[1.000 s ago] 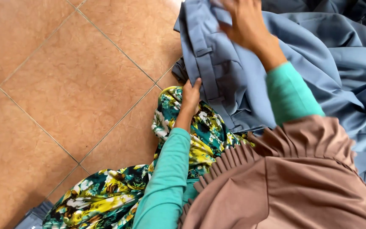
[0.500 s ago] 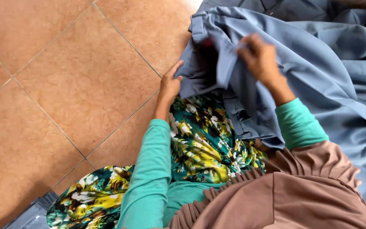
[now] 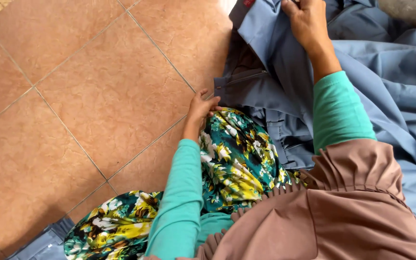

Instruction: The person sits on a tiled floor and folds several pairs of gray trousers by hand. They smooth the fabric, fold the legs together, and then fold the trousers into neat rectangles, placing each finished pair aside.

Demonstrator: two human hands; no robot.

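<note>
Head view: your right hand pinches the soft, limp blue garment at its upper edge, left hand fingers loosely curled on its lower hem; probably grip seams

The trousers lie on the tiled floor, to the right. The right hand sits on their far end; the left hand touches their near-left edge, beside the patterned skirt.

Left hand low, fingers curled; right hand raised, gripping.
</note>
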